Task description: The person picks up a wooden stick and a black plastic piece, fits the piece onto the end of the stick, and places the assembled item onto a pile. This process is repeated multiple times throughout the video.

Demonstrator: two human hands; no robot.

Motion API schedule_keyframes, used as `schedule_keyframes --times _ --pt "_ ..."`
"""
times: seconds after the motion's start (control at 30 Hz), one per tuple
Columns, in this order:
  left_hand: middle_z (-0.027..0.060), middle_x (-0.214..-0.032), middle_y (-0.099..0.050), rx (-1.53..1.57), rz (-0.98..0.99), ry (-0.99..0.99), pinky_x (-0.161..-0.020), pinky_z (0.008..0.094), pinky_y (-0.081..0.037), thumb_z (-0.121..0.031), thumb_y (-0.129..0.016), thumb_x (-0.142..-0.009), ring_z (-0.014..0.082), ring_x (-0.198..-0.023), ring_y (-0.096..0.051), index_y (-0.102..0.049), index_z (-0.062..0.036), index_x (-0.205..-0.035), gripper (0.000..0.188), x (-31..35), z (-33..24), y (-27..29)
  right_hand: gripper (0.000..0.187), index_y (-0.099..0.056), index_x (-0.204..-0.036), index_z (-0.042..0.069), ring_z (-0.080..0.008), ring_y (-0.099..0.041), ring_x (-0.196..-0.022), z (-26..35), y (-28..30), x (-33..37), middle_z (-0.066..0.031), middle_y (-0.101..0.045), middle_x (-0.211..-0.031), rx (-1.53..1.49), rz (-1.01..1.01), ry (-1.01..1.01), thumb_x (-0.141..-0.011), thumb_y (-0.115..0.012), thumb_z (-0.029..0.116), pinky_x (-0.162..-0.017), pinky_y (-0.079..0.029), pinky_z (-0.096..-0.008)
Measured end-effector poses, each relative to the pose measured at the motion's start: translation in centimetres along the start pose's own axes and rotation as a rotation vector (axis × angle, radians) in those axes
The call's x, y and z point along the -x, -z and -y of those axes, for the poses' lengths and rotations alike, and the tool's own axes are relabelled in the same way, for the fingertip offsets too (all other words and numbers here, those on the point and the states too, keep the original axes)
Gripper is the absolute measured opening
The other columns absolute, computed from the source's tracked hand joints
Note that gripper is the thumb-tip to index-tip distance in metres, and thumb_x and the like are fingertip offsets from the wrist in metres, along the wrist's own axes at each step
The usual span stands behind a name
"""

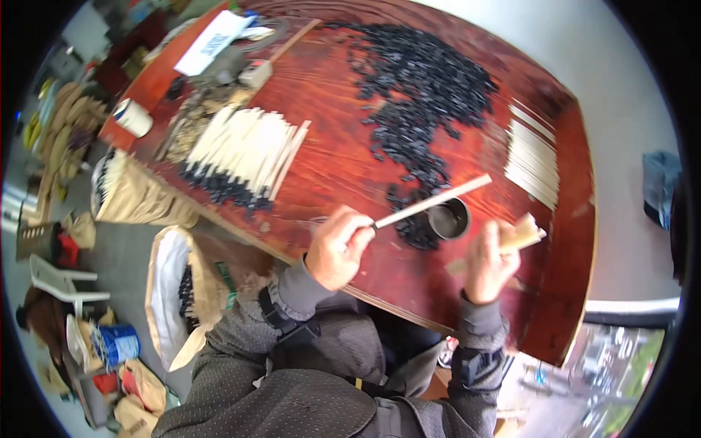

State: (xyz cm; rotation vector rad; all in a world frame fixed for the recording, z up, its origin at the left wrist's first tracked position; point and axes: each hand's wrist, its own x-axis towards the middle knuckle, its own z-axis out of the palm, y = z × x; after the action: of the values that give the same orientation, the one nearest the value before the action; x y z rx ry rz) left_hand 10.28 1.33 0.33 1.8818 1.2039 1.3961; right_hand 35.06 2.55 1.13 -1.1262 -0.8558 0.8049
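Note:
My left hand is closed around the near end of a pale wooden stick. A dark tip shows at the fingers, and the stick slants up to the right, passing over a small round metal cup. To the right, my right hand grips a pale tan, bundle-like piece; its exact kind is not clear. Small black pieces lie in a large heap on the red wooden table, trailing down to the cup. Several pale sticks with black ends lie in a row at left.
Plain pale sticks are stacked by the table's raised right wall. A white cup-shaped container and a grey box occupy the left side. Below the left edge, an open paper sack holds black pieces; another sack holds sticks.

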Motion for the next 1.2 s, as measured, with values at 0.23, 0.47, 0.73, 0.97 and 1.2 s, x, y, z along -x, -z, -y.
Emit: schedule_keyframes --times 0.23,0.47,0.73,0.97,1.2 --pt "0.0176 -0.092 -0.058 -0.851 -0.444 -0.038 -0.076 0.0421 -0.048 0.000 -0.060 -0.088 0.0360 -0.084 -0.058 -0.060 0.0004 -0.093 0.005 -1.7 7.7 17.8 0.024 -0.050 -0.084 0.011 -0.0052 -0.031 -0.048 0.9 1.0 -1.1 0.0054 -0.035 -0.061 -0.205 0.110 -0.155 -0.102 -0.057 0.024 -0.045 -0.025 -0.0227" --pt "0.0170 -0.098 -0.058 -1.207 -0.468 0.177 -0.075 0.0428 -0.048 -0.003 -0.062 -0.087 0.0361 -0.084 -0.059 -0.060 -0.0015 -0.100 0.014 -0.9 13.0 25.6 0.031 -0.051 -0.081 0.009 -0.0102 -0.038 -0.052 -0.3 1.5 -1.9 0.0016 -0.040 -0.063 -0.127 0.067 -0.108 -0.104 -0.054 0.029 -0.051 -0.035 -0.0262" --pt "0.0150 -0.099 -0.059 -0.614 -0.226 0.123 -0.076 0.0378 -0.049 -0.004 -0.064 -0.087 0.0300 -0.089 -0.061 -0.061 -0.0011 -0.106 0.019 -0.6 7.0 13.0 0.035 -0.060 -0.085 0.002 -0.0145 -0.055 -0.072 -0.3 3.1 -1.6 -0.0041 -0.058 -0.078 0.512 0.083 0.142 -0.103 -0.053 0.032 -0.066 -0.044 -0.0291" --pt "0.0148 -0.096 -0.062 -0.192 0.162 -0.079 -0.072 0.0363 -0.053 -0.003 -0.068 -0.085 0.0308 -0.085 -0.064 -0.065 -0.0007 -0.104 0.019 0.1 3.2 -2.2 0.031 -0.060 -0.086 -0.001 -0.0159 -0.055 -0.069 -0.9 5.2 -1.9 -0.0085 -0.060 -0.078 0.618 0.124 0.220 -0.099 -0.061 0.027 -0.061 -0.044 -0.0319" --pt "0.0112 -0.093 -0.058 -0.402 0.276 -0.179 -0.067 0.0412 -0.053 -0.005 -0.068 -0.081 0.0299 -0.084 -0.061 -0.067 -0.0004 -0.103 0.022 -0.1 2.7 -5.9 0.028 -0.060 -0.094 0.000 -0.0137 -0.057 -0.068 0.1 5.0 -1.0 -0.0041 -0.059 -0.078 0.425 0.112 0.009 -0.100 -0.062 0.027 -0.062 -0.046 -0.0278"
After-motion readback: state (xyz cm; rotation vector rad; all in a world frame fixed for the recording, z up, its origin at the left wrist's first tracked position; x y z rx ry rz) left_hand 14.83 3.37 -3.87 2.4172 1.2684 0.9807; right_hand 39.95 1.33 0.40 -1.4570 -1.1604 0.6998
